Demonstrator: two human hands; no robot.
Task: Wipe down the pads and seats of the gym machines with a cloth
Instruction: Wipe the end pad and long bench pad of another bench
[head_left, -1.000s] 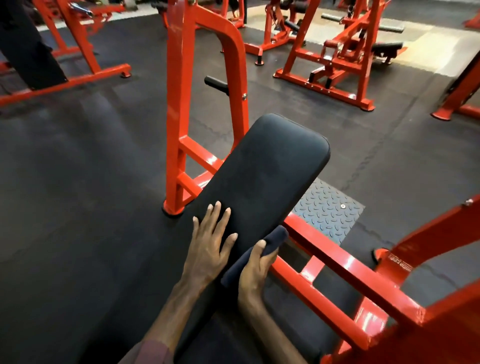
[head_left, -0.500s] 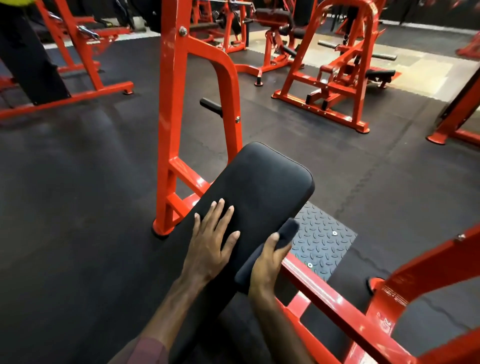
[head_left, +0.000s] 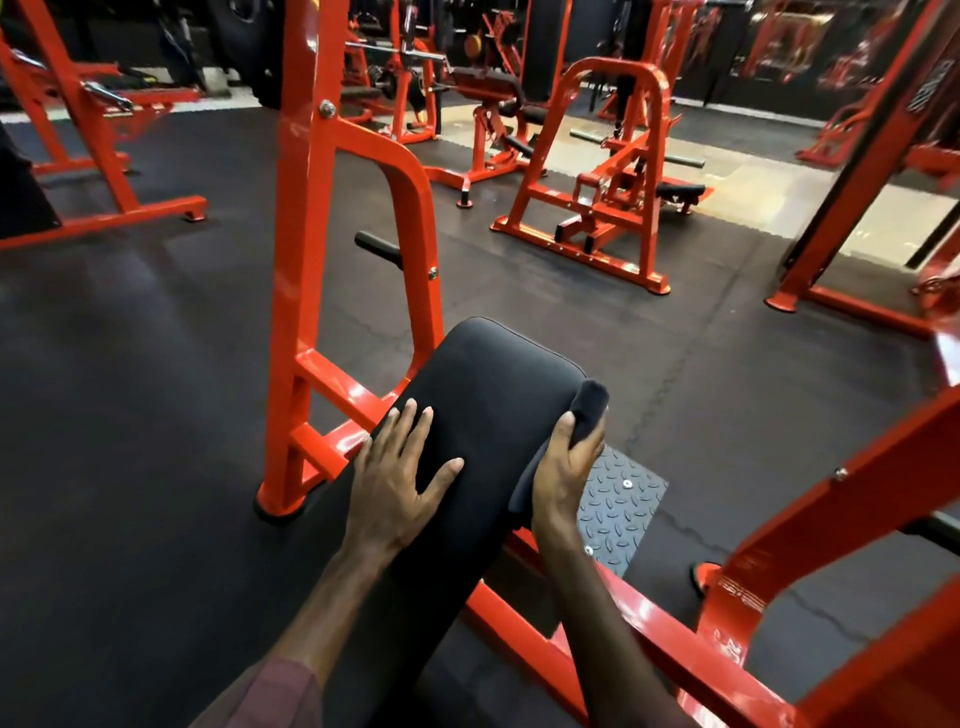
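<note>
A long black padded bench (head_left: 493, 384) slopes away from me on an orange machine frame. My left hand (head_left: 397, 478) lies flat on the pad's left side, fingers spread and straight. My right hand (head_left: 563, 473) grips a dark cloth (head_left: 589, 408) against the pad's right edge, near its far corner. The cloth's upper end sticks out above my fingers; its lower part is hidden behind the hand.
An orange upright frame (head_left: 306, 260) with a black peg (head_left: 376, 247) stands left of the pad. A steel tread plate (head_left: 621, 506) lies right of it, by orange rails (head_left: 649, 629). More orange machines (head_left: 613, 197) stand on the black rubber floor beyond.
My right hand has slid the cloth along the pad's right edge toward the far corner. The left hand stays flat on the pad. The view has tilted up, showing more of the gym.
</note>
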